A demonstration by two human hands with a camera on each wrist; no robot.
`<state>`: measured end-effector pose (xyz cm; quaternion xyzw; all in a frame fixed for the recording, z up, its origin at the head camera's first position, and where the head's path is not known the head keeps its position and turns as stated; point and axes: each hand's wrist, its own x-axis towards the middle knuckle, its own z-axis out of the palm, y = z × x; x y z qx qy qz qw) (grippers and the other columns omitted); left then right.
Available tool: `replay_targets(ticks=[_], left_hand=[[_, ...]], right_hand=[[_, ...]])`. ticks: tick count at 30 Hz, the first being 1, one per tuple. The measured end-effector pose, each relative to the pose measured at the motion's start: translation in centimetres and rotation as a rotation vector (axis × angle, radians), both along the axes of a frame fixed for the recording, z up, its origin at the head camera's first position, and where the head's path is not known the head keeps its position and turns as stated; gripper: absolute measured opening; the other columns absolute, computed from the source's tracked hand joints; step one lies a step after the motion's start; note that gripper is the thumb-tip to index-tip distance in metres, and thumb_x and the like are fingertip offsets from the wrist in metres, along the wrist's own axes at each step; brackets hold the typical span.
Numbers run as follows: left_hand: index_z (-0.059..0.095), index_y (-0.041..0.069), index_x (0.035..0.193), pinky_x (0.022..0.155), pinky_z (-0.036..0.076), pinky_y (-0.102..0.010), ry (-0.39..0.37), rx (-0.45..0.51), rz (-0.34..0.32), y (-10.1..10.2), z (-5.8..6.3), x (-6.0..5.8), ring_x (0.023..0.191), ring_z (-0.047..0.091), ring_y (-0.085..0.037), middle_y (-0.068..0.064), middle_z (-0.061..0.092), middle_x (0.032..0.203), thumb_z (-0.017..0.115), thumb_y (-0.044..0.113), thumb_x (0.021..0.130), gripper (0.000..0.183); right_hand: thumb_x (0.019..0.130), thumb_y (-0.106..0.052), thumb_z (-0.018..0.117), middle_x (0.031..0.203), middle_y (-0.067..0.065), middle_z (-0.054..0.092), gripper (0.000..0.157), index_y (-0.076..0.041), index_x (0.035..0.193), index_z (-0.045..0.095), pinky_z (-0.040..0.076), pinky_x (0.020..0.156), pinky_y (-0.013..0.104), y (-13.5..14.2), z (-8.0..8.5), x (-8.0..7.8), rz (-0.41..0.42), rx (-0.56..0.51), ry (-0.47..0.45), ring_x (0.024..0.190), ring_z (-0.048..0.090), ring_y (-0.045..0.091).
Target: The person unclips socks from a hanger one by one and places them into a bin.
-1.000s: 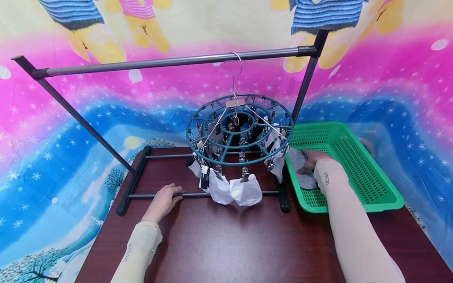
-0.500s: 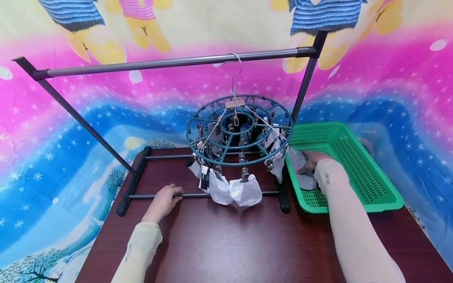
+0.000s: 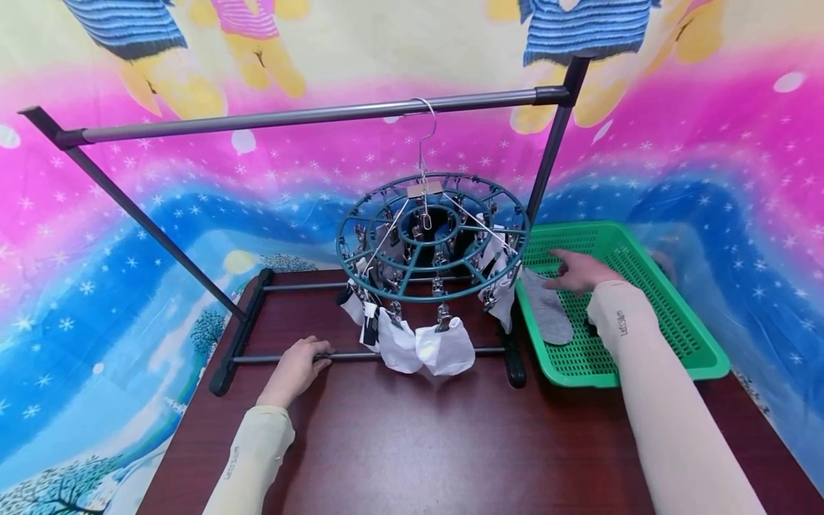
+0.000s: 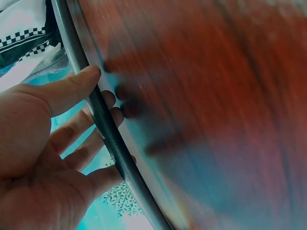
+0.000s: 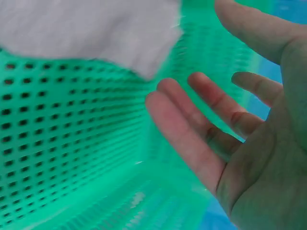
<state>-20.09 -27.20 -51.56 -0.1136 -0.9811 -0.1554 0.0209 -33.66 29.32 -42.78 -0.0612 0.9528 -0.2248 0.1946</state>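
My left hand [image 3: 299,366] holds the rack's lower front bar [image 3: 357,355]. In the left wrist view, the thumb lies on one side of that dark bar [image 4: 111,129] and the fingers reach behind it. Over the green basket [image 3: 692,342], my right hand [image 3: 582,273] has its fingers spread and nothing between them. A grey sock [image 3: 552,315] lies flat along the basket's left side, just left of that hand. The right wrist view shows a pale part of the sock [image 5: 96,33] beyond the fingertips.
A round green clip hanger [image 3: 404,292] hangs from the rack's top bar [image 3: 257,120]. White socks [image 3: 447,347] and dark-trimmed ones are clipped around it. The rack stands on a dark red table [image 3: 412,443], before a printed cloth backdrop [image 3: 290,172].
My right hand has come off the grey sock, moving slightly up and right with its fingers opening. The sock lies in the basket, more fully visible. My left hand stays on the bar.
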Motion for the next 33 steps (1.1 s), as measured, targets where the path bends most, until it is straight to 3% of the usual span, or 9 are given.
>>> replay_targets(ticks=[3, 10, 14, 22, 29, 33], left_hand=[[0.078, 0.01, 0.11, 0.091, 0.056, -0.051, 0.006, 0.007, -0.003, 0.0, 0.0, 0.2, 0.102, 0.066, -0.032, -0.009, 0.07, 0.104, 0.077, 0.011, 0.093, 0.017], [0.077, 0.01, 0.11, 0.09, 0.057, -0.051, 0.012, 0.004, -0.013, 0.1, 0.0, 0.4, 0.1, 0.065, -0.031, -0.008, 0.069, 0.102, 0.078, 0.012, 0.093, 0.017], [0.076, 0.011, 0.107, 0.088, 0.057, -0.051, 0.016, -0.003, -0.009, 0.0, 0.0, 0.4, 0.098, 0.065, -0.031, -0.008, 0.069, 0.101, 0.078, 0.012, 0.093, 0.015], [0.075, 0.013, 0.102, 0.085, 0.056, -0.05, 0.028, -0.011, -0.016, 0.1, -0.3, 0.2, 0.094, 0.064, -0.03, -0.005, 0.068, 0.097, 0.079, 0.014, 0.092, 0.01], [0.076, 0.012, 0.104, 0.086, 0.057, -0.049, 0.02, 0.001, -0.007, 0.2, -0.3, 0.1, 0.096, 0.064, -0.029, -0.006, 0.069, 0.099, 0.079, 0.015, 0.093, 0.012], [0.075, 0.013, 0.104, 0.086, 0.057, -0.049, 0.02, 0.003, -0.01, 0.2, -0.4, 0.0, 0.096, 0.064, -0.029, -0.006, 0.069, 0.1, 0.078, 0.016, 0.093, 0.012]], right_hand=[[0.101, -0.04, 0.066, 0.137, 0.028, 0.054, 0.082, -0.006, 0.163, 0.025, 0.056, 0.08, 0.05, -0.4, 1.5, 0.5, 0.039, -0.078, 0.053, 0.103, 0.066, 0.036], [0.102, -0.03, 0.068, 0.134, 0.018, 0.059, 0.044, -0.009, 0.139, 0.057, 0.058, 0.091, 0.049, -2.0, 4.6, 3.0, 0.134, -0.288, 0.059, 0.11, 0.066, 0.032], [0.099, -0.026, 0.072, 0.133, 0.016, 0.063, 0.036, -0.01, 0.131, 0.064, 0.057, 0.095, 0.051, -3.1, 5.3, 4.2, 0.228, -0.354, 0.067, 0.112, 0.068, 0.031], [0.096, -0.025, 0.076, 0.133, 0.014, 0.064, 0.045, -0.01, 0.135, 0.06, 0.055, 0.099, 0.052, -4.7, 4.7, 4.9, 0.283, -0.43, 0.046, 0.122, 0.065, 0.032], [0.092, -0.022, 0.081, 0.108, 0.012, 0.064, 0.03, -0.006, 0.109, 0.062, 0.056, 0.094, 0.042, -5.4, 4.2, 5.1, 0.282, -0.427, 0.035, 0.107, 0.067, 0.028], [0.09, -0.021, 0.082, 0.11, 0.016, 0.06, 0.04, -0.004, 0.117, 0.057, 0.057, 0.097, 0.044, -5.7, 4.0, 5.2, 0.27, -0.475, -0.006, 0.11, 0.069, 0.031]])
